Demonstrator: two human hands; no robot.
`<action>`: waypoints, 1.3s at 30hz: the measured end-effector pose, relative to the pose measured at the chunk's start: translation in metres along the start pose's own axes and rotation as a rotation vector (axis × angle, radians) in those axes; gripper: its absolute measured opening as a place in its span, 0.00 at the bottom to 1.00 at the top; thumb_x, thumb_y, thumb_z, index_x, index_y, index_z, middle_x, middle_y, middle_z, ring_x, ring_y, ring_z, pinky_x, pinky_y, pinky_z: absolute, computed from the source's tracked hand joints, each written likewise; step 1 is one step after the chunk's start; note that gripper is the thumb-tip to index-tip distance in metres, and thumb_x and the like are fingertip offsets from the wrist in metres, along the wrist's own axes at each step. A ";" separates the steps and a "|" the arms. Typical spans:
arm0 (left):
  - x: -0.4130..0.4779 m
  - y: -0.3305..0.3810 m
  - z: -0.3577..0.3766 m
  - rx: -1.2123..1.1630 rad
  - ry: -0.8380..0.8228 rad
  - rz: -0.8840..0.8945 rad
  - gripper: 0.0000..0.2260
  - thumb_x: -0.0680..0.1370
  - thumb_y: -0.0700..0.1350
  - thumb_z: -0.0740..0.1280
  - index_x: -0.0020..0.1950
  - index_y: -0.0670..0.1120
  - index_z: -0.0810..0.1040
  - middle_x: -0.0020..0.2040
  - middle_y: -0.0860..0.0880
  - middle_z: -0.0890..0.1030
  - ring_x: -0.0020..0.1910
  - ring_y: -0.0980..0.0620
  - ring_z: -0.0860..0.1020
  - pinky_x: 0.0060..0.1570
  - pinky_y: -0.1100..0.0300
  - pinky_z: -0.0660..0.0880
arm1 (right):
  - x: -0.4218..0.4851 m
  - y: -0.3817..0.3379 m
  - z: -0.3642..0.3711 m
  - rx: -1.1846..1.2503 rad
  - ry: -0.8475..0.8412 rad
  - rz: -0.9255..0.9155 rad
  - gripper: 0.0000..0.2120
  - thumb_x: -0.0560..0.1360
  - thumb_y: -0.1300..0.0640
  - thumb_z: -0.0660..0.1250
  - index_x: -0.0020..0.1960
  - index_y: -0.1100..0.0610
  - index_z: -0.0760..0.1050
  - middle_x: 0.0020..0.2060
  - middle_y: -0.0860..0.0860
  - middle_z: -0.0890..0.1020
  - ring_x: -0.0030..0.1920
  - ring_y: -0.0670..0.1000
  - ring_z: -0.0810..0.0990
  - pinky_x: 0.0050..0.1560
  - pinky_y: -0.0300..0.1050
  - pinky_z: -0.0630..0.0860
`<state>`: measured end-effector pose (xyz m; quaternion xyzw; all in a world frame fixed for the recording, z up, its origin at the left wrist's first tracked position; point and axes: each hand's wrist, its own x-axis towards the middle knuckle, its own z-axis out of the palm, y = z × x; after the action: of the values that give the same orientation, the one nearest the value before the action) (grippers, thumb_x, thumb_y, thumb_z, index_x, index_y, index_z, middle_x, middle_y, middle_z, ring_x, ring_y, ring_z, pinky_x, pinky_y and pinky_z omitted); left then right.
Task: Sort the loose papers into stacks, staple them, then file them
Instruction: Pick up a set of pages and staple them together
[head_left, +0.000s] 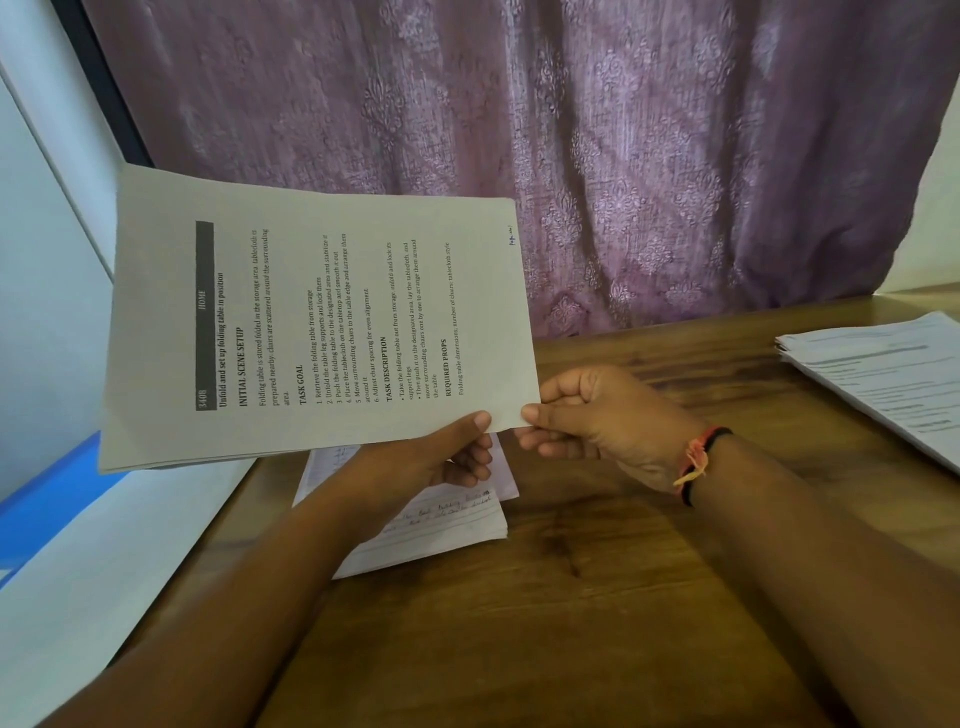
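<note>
A thin bundle of printed sheets (322, 322) is held up in the air over the left part of the wooden table (597, 597), its text turned sideways. My left hand (447, 457) pinches its lower edge from below, thumb on top. My right hand (587, 415) pinches the bottom right corner between thumb and fingers; a red and black thread band is on that wrist. Under my left arm a stack of handwritten papers (441, 525) lies flat on the table. Another stack of printed papers (883, 374) lies at the right edge.
A purple patterned curtain (571, 156) hangs behind the table. To the left are a white wall and a white and blue surface (62, 519) beside the table's edge. Bare wood shows between the two stacks.
</note>
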<state>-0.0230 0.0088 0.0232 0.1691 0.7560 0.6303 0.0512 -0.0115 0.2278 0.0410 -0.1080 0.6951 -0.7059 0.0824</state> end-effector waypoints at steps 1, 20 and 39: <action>0.001 -0.001 -0.001 0.000 0.003 0.001 0.15 0.76 0.52 0.71 0.50 0.40 0.82 0.43 0.42 0.84 0.41 0.46 0.83 0.44 0.56 0.81 | 0.000 0.000 0.000 0.006 0.000 0.002 0.10 0.76 0.65 0.70 0.56 0.68 0.78 0.46 0.62 0.86 0.41 0.49 0.86 0.40 0.38 0.83; 0.005 -0.007 -0.011 -0.080 0.104 -0.020 0.16 0.75 0.50 0.72 0.54 0.38 0.80 0.42 0.43 0.84 0.41 0.46 0.84 0.42 0.57 0.81 | 0.022 0.019 -0.056 -0.981 0.579 -0.127 0.15 0.70 0.40 0.75 0.45 0.52 0.83 0.40 0.46 0.84 0.41 0.44 0.80 0.37 0.37 0.71; 0.004 -0.006 -0.010 -0.099 0.135 0.015 0.10 0.79 0.47 0.70 0.53 0.41 0.81 0.41 0.44 0.84 0.42 0.47 0.84 0.46 0.55 0.82 | 0.012 0.018 -0.017 -0.725 0.148 -0.192 0.12 0.70 0.43 0.76 0.51 0.46 0.84 0.42 0.46 0.86 0.38 0.40 0.79 0.43 0.43 0.75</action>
<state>-0.0314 -0.0003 0.0197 0.1294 0.7243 0.6773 0.0038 -0.0281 0.2403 0.0236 -0.1436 0.8905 -0.4245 -0.0780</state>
